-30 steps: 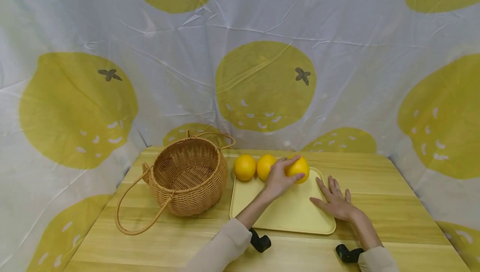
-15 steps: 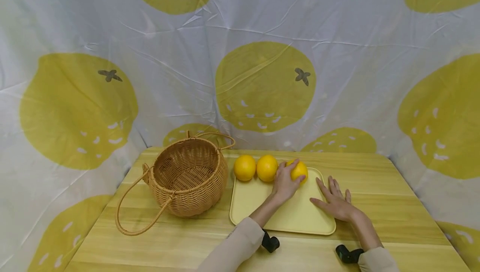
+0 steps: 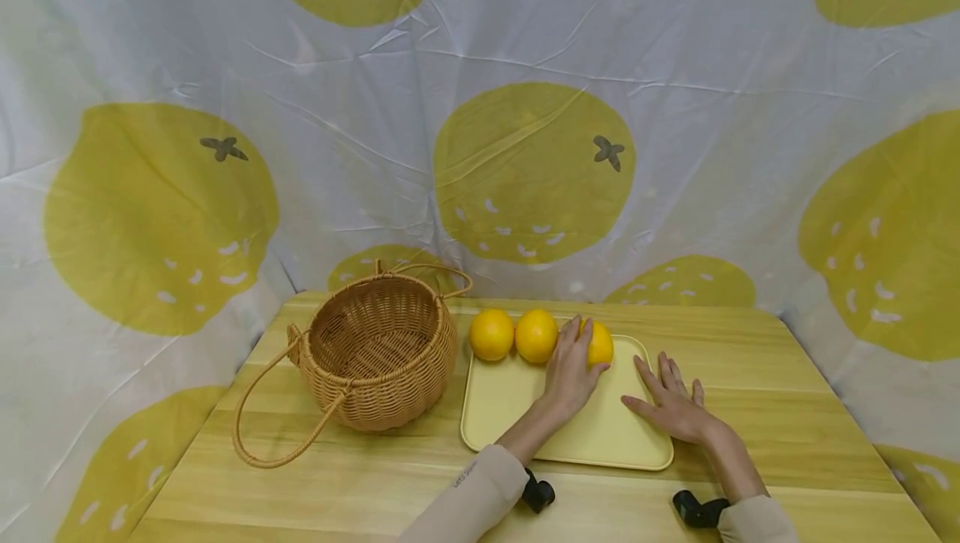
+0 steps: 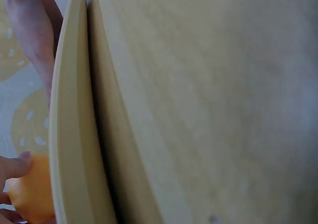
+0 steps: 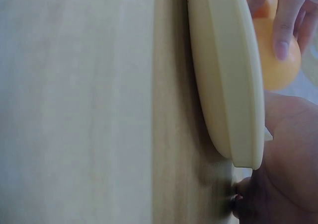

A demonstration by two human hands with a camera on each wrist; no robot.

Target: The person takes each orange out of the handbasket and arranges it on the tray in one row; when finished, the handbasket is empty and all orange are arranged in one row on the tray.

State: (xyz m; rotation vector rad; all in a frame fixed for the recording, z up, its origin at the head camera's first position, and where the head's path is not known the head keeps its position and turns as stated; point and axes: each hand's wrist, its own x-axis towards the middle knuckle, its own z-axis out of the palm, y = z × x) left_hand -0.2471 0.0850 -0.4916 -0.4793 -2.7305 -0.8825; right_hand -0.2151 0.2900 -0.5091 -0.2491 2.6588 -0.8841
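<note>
Three oranges line the back of a pale yellow tray in the head view: a left orange [image 3: 491,335], a middle orange [image 3: 536,336] and a right orange [image 3: 601,345]. My left hand [image 3: 572,375] holds the right orange, fingers over its near left side and thumb in front; the left wrist view shows the thumb pressed on this orange [image 4: 33,191]. My right hand [image 3: 675,408] lies with spread, straight fingers at the right edge of the tray [image 3: 517,426]. Part of the held orange is hidden by my fingers.
A round wicker basket [image 3: 405,393] stands left of the tray, its two handles folded outward. Nothing shows inside it. The wooden table [image 3: 780,410] extends to a lemon-print curtain [image 3: 682,151] at the back.
The right orange has come down slightly in my left hand since a second ago. My left fingers have shifted and now cover more of its left side. My right hand stays put.
</note>
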